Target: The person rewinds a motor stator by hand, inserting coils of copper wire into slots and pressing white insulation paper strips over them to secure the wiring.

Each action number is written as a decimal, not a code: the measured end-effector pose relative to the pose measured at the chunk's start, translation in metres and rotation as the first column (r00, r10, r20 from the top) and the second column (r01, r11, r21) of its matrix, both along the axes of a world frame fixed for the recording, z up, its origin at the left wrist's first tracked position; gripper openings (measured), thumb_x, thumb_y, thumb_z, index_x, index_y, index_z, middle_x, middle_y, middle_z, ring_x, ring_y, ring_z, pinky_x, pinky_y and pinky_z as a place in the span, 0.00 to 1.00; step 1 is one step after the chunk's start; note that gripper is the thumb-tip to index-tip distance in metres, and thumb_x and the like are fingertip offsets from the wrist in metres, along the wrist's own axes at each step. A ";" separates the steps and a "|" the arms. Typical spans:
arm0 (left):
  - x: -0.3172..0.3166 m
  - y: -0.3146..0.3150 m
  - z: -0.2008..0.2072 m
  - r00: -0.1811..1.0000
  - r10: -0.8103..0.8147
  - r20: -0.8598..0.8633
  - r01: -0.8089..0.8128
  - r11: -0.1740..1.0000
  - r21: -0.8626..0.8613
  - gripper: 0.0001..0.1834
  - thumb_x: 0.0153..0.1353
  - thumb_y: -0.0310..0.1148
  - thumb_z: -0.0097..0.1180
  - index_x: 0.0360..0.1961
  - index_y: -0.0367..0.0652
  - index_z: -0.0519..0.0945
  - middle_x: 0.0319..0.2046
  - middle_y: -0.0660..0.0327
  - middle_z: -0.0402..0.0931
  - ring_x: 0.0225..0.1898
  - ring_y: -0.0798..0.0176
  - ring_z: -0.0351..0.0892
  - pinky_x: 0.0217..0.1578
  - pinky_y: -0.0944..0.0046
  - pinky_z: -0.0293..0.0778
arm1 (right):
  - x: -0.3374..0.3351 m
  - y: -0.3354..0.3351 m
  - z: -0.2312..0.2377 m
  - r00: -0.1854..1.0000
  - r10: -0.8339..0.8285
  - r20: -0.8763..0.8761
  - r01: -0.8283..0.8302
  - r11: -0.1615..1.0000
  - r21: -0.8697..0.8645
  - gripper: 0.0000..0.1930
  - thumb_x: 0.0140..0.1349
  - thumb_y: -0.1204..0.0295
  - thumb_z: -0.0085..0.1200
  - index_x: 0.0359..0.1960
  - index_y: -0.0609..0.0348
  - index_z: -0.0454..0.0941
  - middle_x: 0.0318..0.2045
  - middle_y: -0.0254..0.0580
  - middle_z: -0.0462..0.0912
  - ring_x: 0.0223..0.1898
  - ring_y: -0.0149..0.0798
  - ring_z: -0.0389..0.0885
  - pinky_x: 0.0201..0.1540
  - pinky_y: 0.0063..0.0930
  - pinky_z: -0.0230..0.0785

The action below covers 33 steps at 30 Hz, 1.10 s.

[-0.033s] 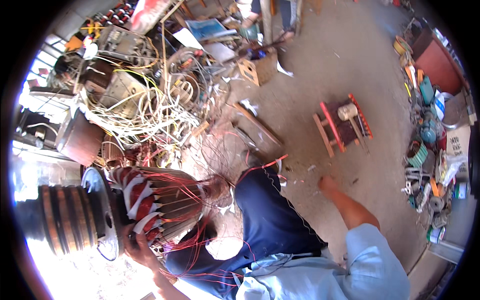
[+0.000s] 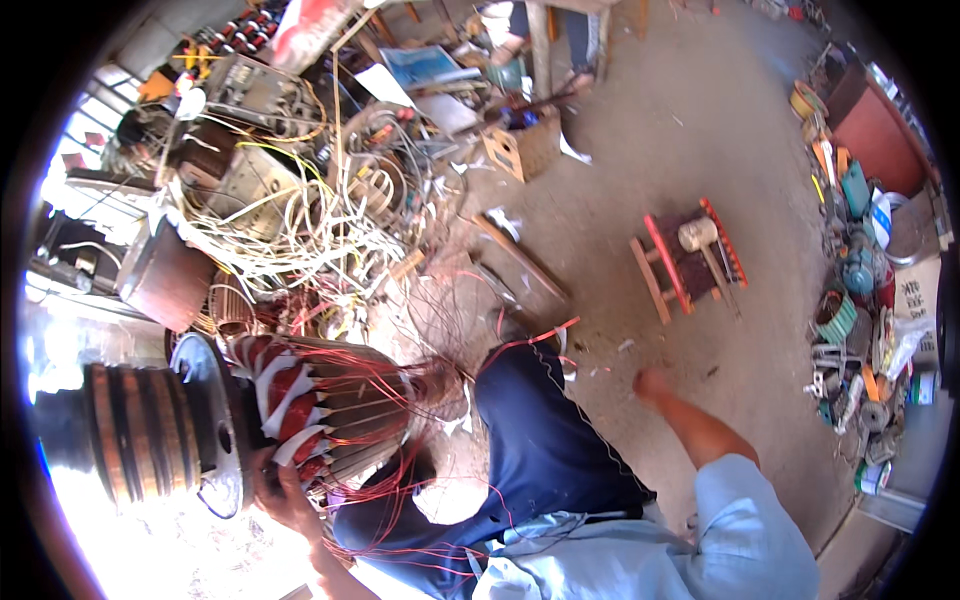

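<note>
A wire-wound motor rotor (image 2: 365, 405) lies on its side at the left, beside my knees. Red enamelled wires (image 2: 375, 365) trail from its slots across my legs. White insulating strips (image 2: 272, 388) fold out around the red coils at its end. Past these coils are a round metal disc (image 2: 232, 455) and copper-coloured rings (image 2: 145, 435) on the shaft. My left hand (image 2: 285, 500) is curled against the coil end by the disc, its fingertips partly hidden. Off to the right, above the floor, hangs my right hand (image 2: 655, 385), away from the rotor; its fingers are not distinct.
A small red-edged wooden stool (image 2: 672, 262) stands ahead, with a wooden mallet (image 2: 698, 236) on it. Tangled pale wire (image 2: 300, 235) and old machine parts heap up at the left. A wooden strip (image 2: 520, 258) and a cardboard box (image 2: 525, 148) lie ahead. Assorted parts (image 2: 860, 310) line the right side.
The whole view has shifted slightly, so the surroundings sit a little lower in the picture. Both hands keep about the same places.
</note>
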<state>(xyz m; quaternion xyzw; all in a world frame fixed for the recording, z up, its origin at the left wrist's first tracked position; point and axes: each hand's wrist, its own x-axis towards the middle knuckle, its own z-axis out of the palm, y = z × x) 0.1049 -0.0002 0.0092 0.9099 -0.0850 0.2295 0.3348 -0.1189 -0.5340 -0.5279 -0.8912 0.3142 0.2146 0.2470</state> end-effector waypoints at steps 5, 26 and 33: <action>0.001 0.001 -0.017 0.998 -0.011 0.056 0.014 0.998 -0.055 0.23 0.70 0.47 0.63 0.55 0.39 0.82 0.42 0.58 0.79 0.41 0.63 0.75 0.44 0.62 0.72 | -0.028 0.094 -0.001 0.910 0.414 -0.008 -0.403 0.890 0.211 0.14 0.63 0.64 0.53 0.38 0.62 0.85 0.42 0.61 0.87 0.45 0.64 0.84 0.52 0.54 0.76; -0.003 -0.002 -0.010 0.983 0.076 -0.165 -0.085 0.995 -0.052 0.24 0.67 0.43 0.64 0.56 0.37 0.80 0.43 0.51 0.79 0.44 0.53 0.78 0.50 0.58 0.73 | 0.259 -0.081 0.207 0.853 0.106 0.512 -0.073 0.994 -0.085 0.09 0.64 0.68 0.60 0.40 0.60 0.84 0.36 0.57 0.87 0.41 0.58 0.87 0.44 0.46 0.77; -0.039 0.048 0.008 0.984 0.015 -0.178 -0.010 1.000 0.028 0.33 0.71 0.54 0.57 0.54 0.26 0.75 0.47 0.47 0.77 0.43 0.56 0.80 0.40 0.60 0.81 | 0.501 -0.039 0.260 0.821 -0.306 0.482 -0.009 0.837 0.547 0.04 0.67 0.70 0.56 0.39 0.56 0.79 0.30 0.38 0.84 0.30 0.34 0.82 0.33 0.30 0.74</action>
